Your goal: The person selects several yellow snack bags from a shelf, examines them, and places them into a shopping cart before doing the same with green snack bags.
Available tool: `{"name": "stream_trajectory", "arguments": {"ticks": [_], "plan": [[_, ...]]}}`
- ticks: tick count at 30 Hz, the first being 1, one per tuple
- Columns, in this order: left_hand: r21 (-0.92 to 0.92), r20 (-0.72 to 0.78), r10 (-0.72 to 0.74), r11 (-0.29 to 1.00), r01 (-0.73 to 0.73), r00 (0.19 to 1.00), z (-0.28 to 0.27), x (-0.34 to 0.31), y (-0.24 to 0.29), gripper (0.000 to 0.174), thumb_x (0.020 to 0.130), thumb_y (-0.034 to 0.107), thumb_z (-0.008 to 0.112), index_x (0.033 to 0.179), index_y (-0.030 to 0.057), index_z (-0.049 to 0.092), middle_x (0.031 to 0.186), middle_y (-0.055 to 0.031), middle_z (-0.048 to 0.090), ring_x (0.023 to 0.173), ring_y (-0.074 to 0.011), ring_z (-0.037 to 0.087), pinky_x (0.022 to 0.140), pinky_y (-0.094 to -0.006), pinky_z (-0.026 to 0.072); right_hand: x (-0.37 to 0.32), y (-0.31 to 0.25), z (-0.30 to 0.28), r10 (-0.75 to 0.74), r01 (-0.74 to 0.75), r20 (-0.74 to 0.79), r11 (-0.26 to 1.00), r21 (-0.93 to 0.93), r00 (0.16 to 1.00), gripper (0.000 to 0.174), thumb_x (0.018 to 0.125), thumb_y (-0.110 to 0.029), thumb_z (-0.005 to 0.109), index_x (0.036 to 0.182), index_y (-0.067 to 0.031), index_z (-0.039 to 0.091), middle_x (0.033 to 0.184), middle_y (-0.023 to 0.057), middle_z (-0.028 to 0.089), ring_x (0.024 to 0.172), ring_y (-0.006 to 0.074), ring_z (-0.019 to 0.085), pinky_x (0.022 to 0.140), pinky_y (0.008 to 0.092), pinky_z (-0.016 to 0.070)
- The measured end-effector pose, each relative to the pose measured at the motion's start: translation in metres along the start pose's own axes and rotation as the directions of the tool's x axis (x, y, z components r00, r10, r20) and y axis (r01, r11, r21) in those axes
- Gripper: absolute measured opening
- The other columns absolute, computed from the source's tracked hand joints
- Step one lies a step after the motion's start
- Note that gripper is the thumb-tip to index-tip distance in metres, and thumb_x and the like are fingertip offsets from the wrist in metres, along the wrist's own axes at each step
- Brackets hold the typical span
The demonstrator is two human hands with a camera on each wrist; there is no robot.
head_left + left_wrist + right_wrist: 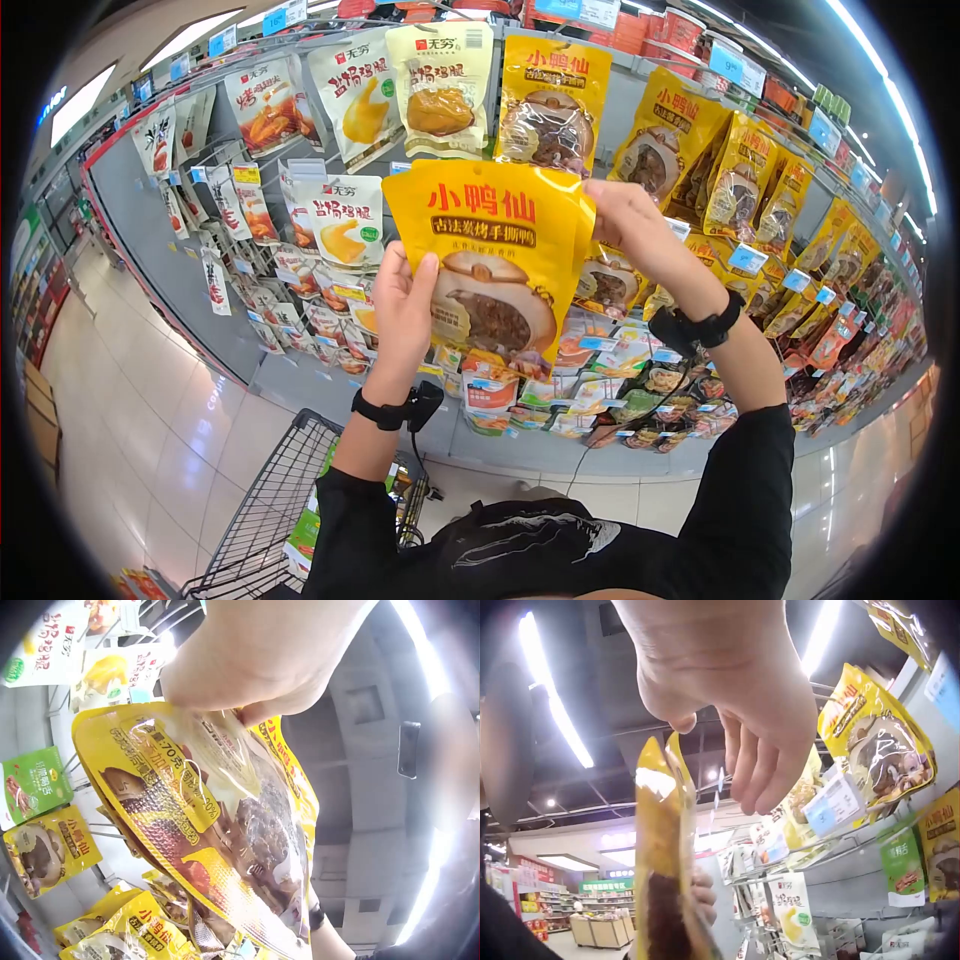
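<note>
My left hand [403, 305] grips two overlapping yellow snack bags by their left side, thumb over the front one. The front bag [490, 270] stands upright toward me, printed with red characters and a meat picture; the bag behind shows only along the edges. In the left wrist view, a clear window on the bag's back [262, 825] shows dark meat inside. At the bags' upper right corner is my right hand [632, 228]. Seen from the right wrist, its loosely bent fingers [761, 769] hang apart from the bags, and the thumb tip is close over their top edges.
A grey pegboard shelf [245, 345] carries white chicken bags [355, 100] on the left and more yellow bags [670, 135] on the right, all on hooks with price tags. A black wire shopping cart [265, 500] with green packages stands at lower left on the tiled floor.
</note>
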State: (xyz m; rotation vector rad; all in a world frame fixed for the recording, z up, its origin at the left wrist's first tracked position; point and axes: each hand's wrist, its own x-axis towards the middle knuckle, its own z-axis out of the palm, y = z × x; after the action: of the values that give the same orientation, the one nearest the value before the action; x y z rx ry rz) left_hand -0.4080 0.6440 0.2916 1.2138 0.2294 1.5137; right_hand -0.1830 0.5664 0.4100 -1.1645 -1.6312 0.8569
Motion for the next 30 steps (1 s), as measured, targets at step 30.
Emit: {"name": "stream_trajectory", "arguments": {"ticks": [30], "plan": [[-0.119, -0.116, 0.099, 0.986, -0.113, 0.988, 0.007, -0.014, -0.008, 0.025, 0.092, 0.007, 0.043, 0.116, -0.0019, 0.047, 0.108, -0.0079, 0.057, 0.095, -0.0107, 0.055, 0.082, -0.0241, 0.0442, 0.036, -0.027, -0.08, -0.378, 0.584, -0.628, 0.798, 0.152, 0.68, 0.023, 0.091, -0.02, 0.05, 0.104, -0.0016, 0.054, 0.101, 0.007, 0.06, 0.09, 0.0156, 0.059, 0.079, 0.0298, 0.0478]]}}
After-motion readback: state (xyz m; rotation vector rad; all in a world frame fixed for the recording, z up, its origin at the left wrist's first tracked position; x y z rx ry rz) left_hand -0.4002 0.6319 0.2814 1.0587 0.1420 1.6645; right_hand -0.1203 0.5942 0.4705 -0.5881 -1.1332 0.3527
